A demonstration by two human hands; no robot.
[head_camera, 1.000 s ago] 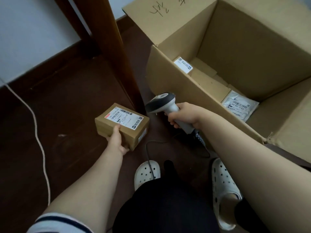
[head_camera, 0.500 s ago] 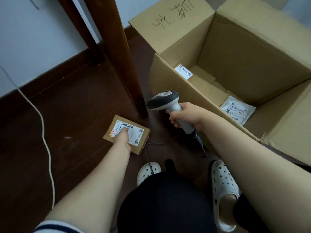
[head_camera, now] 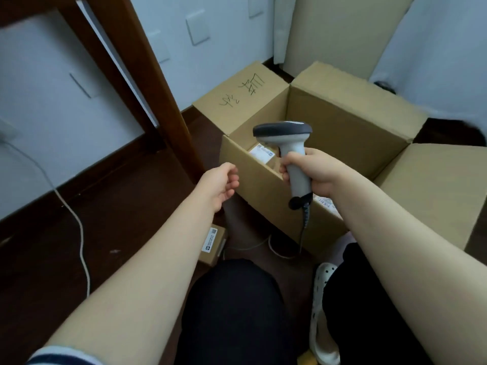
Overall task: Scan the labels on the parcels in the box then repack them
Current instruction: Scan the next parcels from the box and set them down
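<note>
While the right hand (head_camera: 316, 172) grips the scanner (head_camera: 282, 130) upright, head topmost, the left hand (head_camera: 220, 184) hovers loosely curled, empty.

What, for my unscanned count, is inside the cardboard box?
One labelled parcel in the left corner, another label by the right hand; the barcode scanner and near wall hide the rest.

My scanner (head_camera: 286, 143) is smooth grey-and-white plastic; the box (head_camera: 350, 122) matt brown cardboard, the table leg (head_camera: 147, 75) and floor (head_camera: 118, 206) dark polished wood.
</note>
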